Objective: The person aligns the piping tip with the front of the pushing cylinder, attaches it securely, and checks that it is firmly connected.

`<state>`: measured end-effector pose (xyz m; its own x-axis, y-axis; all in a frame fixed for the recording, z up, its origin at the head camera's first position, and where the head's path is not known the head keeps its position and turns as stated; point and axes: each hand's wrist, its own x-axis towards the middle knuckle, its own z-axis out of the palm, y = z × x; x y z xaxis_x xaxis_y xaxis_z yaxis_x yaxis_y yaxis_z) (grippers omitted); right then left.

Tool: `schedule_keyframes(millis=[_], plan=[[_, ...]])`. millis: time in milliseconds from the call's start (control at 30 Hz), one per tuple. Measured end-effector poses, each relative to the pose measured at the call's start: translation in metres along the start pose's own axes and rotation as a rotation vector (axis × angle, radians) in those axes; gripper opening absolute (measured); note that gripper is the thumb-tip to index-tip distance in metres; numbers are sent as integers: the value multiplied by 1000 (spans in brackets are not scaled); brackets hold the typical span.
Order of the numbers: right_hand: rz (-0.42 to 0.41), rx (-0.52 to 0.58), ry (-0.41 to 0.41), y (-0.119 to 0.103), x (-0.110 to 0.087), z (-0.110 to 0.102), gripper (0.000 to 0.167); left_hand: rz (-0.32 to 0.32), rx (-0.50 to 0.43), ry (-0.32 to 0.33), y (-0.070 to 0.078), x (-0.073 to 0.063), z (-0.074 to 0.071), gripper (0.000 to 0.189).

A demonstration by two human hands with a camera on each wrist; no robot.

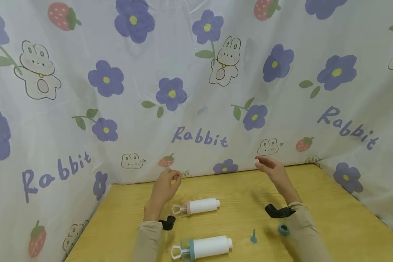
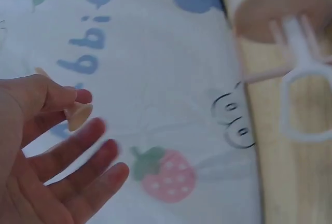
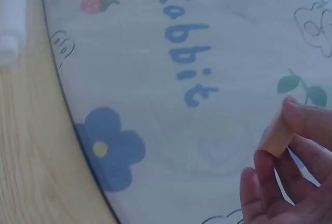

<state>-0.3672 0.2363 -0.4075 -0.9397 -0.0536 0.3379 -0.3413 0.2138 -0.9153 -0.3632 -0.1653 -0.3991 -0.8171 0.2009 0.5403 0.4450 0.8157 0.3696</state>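
Between thumb and forefinger, my left hand (image 1: pixel 165 187) pinches a small peach nozzle (image 2: pixel 79 116) with a flared end; its other fingers are spread. My right hand (image 1: pixel 276 176) grips a peach cap-like piece (image 3: pixel 278 135), seen from the side, with thumb and fingertips. Both hands are raised above the far part of the table. Close to the left wrist lies a white syringe-style press (image 1: pixel 203 206) with a pink collar and a white loop handle. Nearer to me is a matching press (image 1: pixel 211 246) with a teal collar.
A teal nozzle (image 1: pixel 253 237) stands on the wooden table (image 1: pixel 235 189), with a teal ring-shaped cap (image 1: pixel 283 229) to its right, by the right sleeve. Black camera mounts (image 1: pixel 276 211) sit at the wrists. A patterned curtain (image 1: pixel 190 109) hangs along the table's back edge and sides.
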Motion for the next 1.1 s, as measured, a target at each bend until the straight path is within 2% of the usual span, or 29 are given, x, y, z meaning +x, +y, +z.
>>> schedule_keyframes(millis=[100, 233, 367, 533, 700, 800, 867, 967, 1100], plan=[[-30, 94, 21, -12, 0, -2, 55, -42, -19, -19, 10, 0, -20, 21], [-87, 168, 34, -35, 3, -5, 54, -11, -34, -10, 28, 8, -39, 24], [-133, 200, 36, -49, -1, 1, 50, 50, -29, 33, 40, 7, -44, 24], [-172, 223, 8, -60, -10, 14, 42, 115, -22, 118, 52, -3, -48, 27], [-247, 219, -25, -75, -19, 32, 38, 226, -30, 235, 70, -11, -57, 33], [-288, 196, -40, -87, -20, 42, 36, 286, -32, 271, 82, -8, -62, 34], [-301, 191, -60, -94, -19, 48, 37, 310, -33, 263, 90, -2, -63, 35], [-286, 199, -112, -97, -20, 61, 39, 337, -40, 217, 100, 2, -57, 35], [-244, 218, -182, -84, -33, 84, 41, 337, -43, 148, 102, -9, -45, 37]])
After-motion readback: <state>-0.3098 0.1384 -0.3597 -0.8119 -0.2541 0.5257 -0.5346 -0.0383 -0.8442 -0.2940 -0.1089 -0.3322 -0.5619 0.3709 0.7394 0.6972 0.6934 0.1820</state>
